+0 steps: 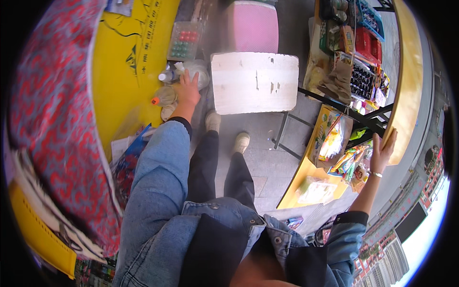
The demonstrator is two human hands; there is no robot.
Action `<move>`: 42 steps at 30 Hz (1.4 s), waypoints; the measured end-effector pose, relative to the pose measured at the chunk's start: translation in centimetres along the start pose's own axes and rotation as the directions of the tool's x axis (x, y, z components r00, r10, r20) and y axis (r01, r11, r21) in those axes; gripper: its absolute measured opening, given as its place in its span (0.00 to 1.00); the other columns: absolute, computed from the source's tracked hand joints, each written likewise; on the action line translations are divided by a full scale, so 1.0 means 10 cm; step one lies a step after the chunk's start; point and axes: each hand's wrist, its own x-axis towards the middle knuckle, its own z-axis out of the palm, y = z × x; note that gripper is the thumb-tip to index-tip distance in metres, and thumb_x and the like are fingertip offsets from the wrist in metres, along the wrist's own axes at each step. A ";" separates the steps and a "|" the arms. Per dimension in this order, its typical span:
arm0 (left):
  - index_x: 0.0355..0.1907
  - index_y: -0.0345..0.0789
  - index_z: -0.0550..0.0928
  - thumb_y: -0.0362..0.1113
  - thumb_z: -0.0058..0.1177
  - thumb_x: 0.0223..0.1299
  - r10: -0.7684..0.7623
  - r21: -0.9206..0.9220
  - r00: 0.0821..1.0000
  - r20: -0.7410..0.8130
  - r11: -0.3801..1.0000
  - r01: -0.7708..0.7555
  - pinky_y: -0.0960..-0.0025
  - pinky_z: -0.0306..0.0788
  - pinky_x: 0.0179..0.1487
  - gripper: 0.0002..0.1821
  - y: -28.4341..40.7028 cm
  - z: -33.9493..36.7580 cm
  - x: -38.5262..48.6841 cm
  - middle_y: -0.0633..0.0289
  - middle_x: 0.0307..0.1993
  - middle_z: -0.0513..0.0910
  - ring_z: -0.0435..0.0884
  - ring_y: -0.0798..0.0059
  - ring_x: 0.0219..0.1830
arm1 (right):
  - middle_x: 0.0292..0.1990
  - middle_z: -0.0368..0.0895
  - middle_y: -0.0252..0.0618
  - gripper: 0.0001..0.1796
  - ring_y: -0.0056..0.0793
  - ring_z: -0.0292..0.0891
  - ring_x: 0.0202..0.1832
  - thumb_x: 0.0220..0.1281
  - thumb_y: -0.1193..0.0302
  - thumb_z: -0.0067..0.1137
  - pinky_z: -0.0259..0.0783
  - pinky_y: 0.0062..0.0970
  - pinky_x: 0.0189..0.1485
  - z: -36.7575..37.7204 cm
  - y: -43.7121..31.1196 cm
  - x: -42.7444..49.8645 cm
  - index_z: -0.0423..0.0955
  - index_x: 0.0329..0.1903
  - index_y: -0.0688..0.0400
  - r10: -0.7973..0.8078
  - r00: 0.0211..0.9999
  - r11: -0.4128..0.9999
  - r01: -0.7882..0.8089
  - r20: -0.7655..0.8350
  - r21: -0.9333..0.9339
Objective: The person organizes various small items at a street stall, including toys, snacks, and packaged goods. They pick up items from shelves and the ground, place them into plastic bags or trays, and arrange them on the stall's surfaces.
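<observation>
My left hand [189, 91] reaches down with its fingers apart, at a translucent plastic bag or wrapped container [199, 73]. Whether the fingertips touch it, I cannot tell. Beside the hand lie a clear bottle with a white cap [168, 75] and a larger clear bottle with an orange cap [164, 96]. My right hand [383, 150] is at the lower end of a light wooden board [405, 89], with thumb and fingers around its edge. A white, chipped rectangular board [254, 82] lies between the two hands, beyond my shoes.
A pink stool [253, 27] stands behind the white board. A clear tray of red and green balls [183, 40] is beside a yellow cover [125, 71]. To the right, shelves hold a carton of packets [331, 134] and a red box [367, 45]. Black metal bars [344, 107] cross there.
</observation>
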 end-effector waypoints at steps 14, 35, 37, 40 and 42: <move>0.35 0.38 0.79 0.36 0.52 0.50 0.276 -0.011 0.935 0.224 0.960 -0.281 0.54 0.74 0.42 0.09 -0.40 0.33 0.59 0.53 0.40 0.77 0.79 0.53 0.40 | 0.66 0.60 0.43 0.35 0.36 0.54 0.68 0.62 0.57 0.54 0.52 0.32 0.68 -0.07 -0.26 -0.04 0.57 0.67 0.59 0.203 0.979 0.969 -0.196 -0.032 0.150; 0.24 0.29 0.73 0.36 0.50 0.48 -0.112 -0.416 0.974 -0.198 0.909 0.020 0.53 0.67 0.36 0.10 -0.36 0.05 -0.41 0.43 0.26 0.76 0.73 0.42 0.31 | 0.63 0.62 0.53 0.39 0.47 0.57 0.66 0.55 0.52 0.60 0.52 0.36 0.67 -0.13 -0.17 0.00 0.62 0.62 0.64 0.040 0.990 0.996 -0.029 -0.137 0.083; 0.24 0.28 0.74 0.36 0.50 0.47 -0.124 -0.443 0.984 -0.132 0.895 0.054 0.54 0.67 0.36 0.10 -0.29 0.05 -0.61 0.41 0.24 0.75 0.73 0.41 0.30 | 0.61 0.65 0.51 0.41 0.47 0.60 0.64 0.52 0.48 0.61 0.54 0.36 0.65 -0.14 -0.19 0.00 0.64 0.61 0.64 0.068 0.983 0.994 -0.053 -0.170 0.093; 0.26 0.28 0.74 0.37 0.50 0.47 -0.179 -0.545 0.980 -0.083 0.832 0.106 0.55 0.67 0.35 0.11 -0.15 0.12 -0.90 0.41 0.22 0.75 0.73 0.41 0.28 | 0.57 0.70 0.51 0.41 0.45 0.66 0.59 0.50 0.46 0.62 0.60 0.35 0.61 -0.18 -0.22 0.01 0.67 0.58 0.64 0.079 0.975 0.982 -0.040 -0.209 0.187; 0.26 0.28 0.75 0.37 0.50 0.47 -0.202 -0.544 0.978 -0.058 0.828 0.139 0.56 0.68 0.35 0.12 -0.04 0.22 -1.11 0.41 0.22 0.75 0.74 0.42 0.28 | 0.52 0.75 0.48 0.38 0.36 0.76 0.51 0.50 0.47 0.63 0.69 0.31 0.53 -0.19 -0.23 -0.05 0.68 0.61 0.54 0.179 0.954 0.962 -0.118 -0.242 0.244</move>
